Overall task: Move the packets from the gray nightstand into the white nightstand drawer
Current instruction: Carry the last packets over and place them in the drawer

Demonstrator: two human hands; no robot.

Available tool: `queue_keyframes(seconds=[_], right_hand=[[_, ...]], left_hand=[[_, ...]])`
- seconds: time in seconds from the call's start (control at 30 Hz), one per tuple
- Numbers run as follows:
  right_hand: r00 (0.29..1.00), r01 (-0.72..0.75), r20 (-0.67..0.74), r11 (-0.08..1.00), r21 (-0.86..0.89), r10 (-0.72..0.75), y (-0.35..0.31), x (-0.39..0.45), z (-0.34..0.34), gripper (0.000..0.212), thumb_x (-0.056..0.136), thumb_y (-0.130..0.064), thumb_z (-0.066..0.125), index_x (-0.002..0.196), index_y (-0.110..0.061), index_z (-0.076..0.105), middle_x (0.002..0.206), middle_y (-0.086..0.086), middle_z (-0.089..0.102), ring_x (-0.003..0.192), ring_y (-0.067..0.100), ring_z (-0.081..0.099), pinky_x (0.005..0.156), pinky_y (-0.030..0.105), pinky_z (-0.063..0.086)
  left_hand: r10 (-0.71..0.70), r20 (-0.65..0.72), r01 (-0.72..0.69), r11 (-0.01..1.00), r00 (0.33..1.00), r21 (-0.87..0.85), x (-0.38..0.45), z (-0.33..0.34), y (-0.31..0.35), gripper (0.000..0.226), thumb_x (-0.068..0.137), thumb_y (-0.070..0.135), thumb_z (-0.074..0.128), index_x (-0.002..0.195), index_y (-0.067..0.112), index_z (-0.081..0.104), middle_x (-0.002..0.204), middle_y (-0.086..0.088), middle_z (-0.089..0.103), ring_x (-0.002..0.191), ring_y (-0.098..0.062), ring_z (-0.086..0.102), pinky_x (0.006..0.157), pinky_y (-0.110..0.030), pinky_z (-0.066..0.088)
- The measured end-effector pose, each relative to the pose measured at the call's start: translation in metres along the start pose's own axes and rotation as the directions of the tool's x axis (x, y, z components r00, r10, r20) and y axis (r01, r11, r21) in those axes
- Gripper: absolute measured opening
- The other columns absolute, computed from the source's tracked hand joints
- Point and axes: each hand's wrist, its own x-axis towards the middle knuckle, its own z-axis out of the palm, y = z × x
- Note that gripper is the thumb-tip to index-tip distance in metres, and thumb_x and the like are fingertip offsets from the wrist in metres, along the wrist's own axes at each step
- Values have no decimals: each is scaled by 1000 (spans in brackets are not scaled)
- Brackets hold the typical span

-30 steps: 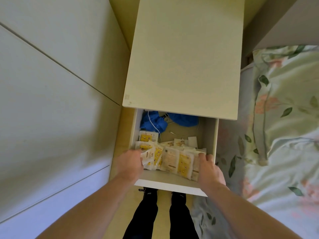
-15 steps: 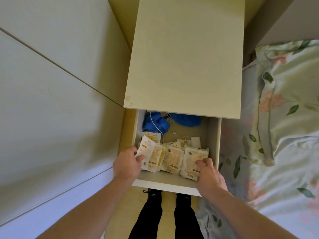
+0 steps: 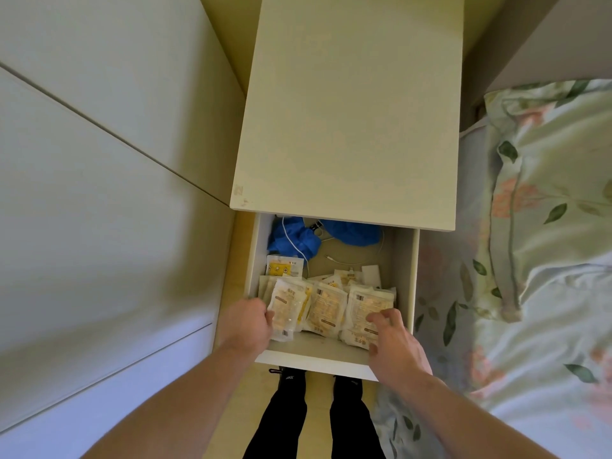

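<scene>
The white nightstand [image 3: 347, 111] has its drawer [image 3: 314, 361] pulled out toward me. Several white and yellow packets [image 3: 326, 308] lie in a row across the drawer's front half. My left hand [image 3: 248, 326] grips the left edge of the leftmost packet [image 3: 286, 304], thumb on top. My right hand [image 3: 394, 342] has bent fingers on the rightmost packet [image 3: 366, 301], with the thumb at its near edge. One more packet [image 3: 281, 266] lies flat behind the row. The gray nightstand is out of view.
Blue cloth [image 3: 294, 240], a white cable [image 3: 351, 260] and a small white card [image 3: 371, 274] fill the drawer's back. A bed with floral bedding [image 3: 546, 260] is close on the right. White cabinet panels [image 3: 99, 193] are on the left. My legs [image 3: 314, 415] stand below the drawer front.
The bunch of packets that both hands lowered into the drawer now lies spread in a flatter row. My right hand has slid onto the rightmost packet; my left hand stays at the left edge.
</scene>
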Motion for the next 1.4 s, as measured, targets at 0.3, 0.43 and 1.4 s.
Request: queue_keyframes(seconds=[0.3, 0.43, 1.4], right_hand=[[999, 45, -36, 994, 96, -41, -25, 12, 1, 56, 93, -12, 61, 144, -30, 45, 145, -8, 36, 102, 20, 65, 84, 31, 57], [997, 50, -57, 993, 107, -44, -40, 29, 5, 56, 93, -13, 62, 145, -27, 46, 146, -5, 38, 105, 22, 65, 81, 29, 56], [797, -565, 204, 583, 585, 568, 20, -41, -1, 105, 79, -33, 85, 157, -13, 17, 147, 16, 48, 125, 37, 57, 97, 44, 53]], left_hand=[[270, 94, -276, 959, 958, 57, 3, -8, 11, 21, 98, 27, 61, 118, 22, 64, 106, 6, 66, 89, -12, 65, 78, -27, 60], [451, 155, -459, 888, 879, 19, 0, 10, 27, 55, 98, 23, 57, 151, 21, 41, 159, -3, 34, 139, -24, 40, 107, -39, 49], [-296, 582, 651, 404, 758, -642, -45, 6, -55, 113, 68, 65, 83, 155, 11, 34, 129, -10, 66, 92, -20, 74, 95, -39, 58]])
